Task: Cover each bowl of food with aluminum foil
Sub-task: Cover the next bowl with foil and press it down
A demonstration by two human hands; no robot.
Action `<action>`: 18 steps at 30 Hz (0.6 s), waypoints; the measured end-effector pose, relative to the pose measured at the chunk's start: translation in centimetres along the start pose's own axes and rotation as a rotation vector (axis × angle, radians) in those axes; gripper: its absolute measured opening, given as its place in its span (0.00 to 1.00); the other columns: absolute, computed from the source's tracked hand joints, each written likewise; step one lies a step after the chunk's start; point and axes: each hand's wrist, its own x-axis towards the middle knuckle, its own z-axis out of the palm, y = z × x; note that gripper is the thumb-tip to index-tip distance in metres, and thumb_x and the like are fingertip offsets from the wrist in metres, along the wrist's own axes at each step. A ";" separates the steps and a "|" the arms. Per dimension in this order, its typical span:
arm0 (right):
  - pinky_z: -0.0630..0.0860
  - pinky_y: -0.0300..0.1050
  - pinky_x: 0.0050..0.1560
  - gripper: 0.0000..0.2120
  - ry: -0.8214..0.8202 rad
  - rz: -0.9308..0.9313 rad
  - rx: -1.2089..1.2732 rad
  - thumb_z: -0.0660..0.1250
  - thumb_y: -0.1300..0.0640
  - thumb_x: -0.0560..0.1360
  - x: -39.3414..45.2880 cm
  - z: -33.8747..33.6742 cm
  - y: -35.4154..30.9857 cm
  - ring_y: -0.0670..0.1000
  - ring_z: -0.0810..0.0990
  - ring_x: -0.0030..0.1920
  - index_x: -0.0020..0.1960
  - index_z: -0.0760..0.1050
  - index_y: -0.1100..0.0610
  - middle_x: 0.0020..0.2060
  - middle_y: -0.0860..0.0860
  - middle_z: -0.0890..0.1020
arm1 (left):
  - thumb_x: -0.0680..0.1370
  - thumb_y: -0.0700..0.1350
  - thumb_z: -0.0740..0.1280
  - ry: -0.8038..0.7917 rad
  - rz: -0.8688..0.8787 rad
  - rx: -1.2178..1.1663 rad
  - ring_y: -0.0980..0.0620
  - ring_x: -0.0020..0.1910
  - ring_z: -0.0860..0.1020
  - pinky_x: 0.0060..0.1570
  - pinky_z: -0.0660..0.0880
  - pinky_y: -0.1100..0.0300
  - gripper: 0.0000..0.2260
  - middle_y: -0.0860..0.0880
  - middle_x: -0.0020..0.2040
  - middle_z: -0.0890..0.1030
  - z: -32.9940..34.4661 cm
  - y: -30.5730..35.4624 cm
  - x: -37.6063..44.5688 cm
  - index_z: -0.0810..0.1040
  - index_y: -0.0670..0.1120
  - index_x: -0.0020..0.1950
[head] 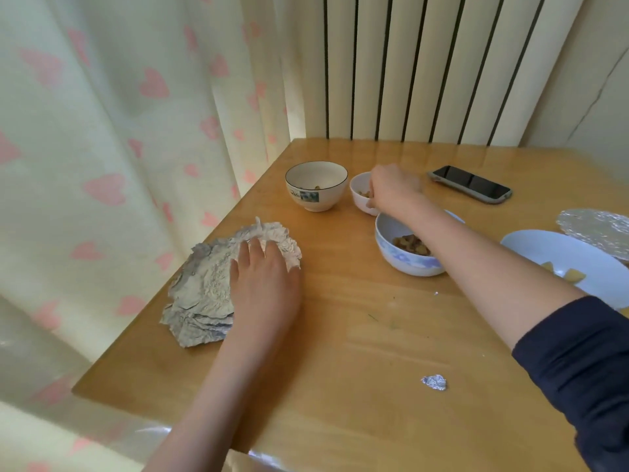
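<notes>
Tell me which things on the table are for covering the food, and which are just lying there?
For the job:
- crumpled foil sheets under the left hand
- dark-rimmed bowl
- small white bowl that the right hand grips
- blue-patterned bowl
- white plate
- foil-covered dish

Just lying there:
- phone
- small foil scrap

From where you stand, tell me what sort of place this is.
Probably a home dining corner: a wooden table with bowls of food, a heart-print curtain, and a phone lying nearby.
</notes>
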 end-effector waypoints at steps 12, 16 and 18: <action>0.74 0.51 0.49 0.05 0.342 -0.157 0.266 0.65 0.56 0.78 -6.6 -4.7 -0.4 0.55 0.75 0.50 0.48 0.77 0.58 0.50 0.53 0.75 | 0.77 0.53 0.66 0.046 0.010 -0.101 0.43 0.48 0.75 0.40 0.71 0.54 0.14 0.47 0.45 0.78 0.2 -1.9 -1.1 0.77 0.41 0.49; 0.74 0.52 0.46 0.05 0.355 -0.293 0.352 0.66 0.57 0.77 -14.8 -4.2 -0.7 0.53 0.75 0.45 0.44 0.76 0.57 0.44 0.48 0.73 | 0.79 0.47 0.64 0.173 0.081 -0.166 0.42 0.41 0.77 0.35 0.69 0.54 0.10 0.45 0.39 0.80 0.0 -2.5 -1.9 0.78 0.42 0.44; 0.74 0.53 0.45 0.05 0.318 -0.331 0.368 0.66 0.57 0.76 -18.2 -3.1 -0.4 0.54 0.75 0.43 0.43 0.75 0.57 0.43 0.47 0.73 | 0.79 0.46 0.64 0.280 0.082 -0.328 0.45 0.38 0.78 0.35 0.69 0.54 0.10 0.47 0.37 0.81 -0.4 -2.9 -2.7 0.80 0.42 0.42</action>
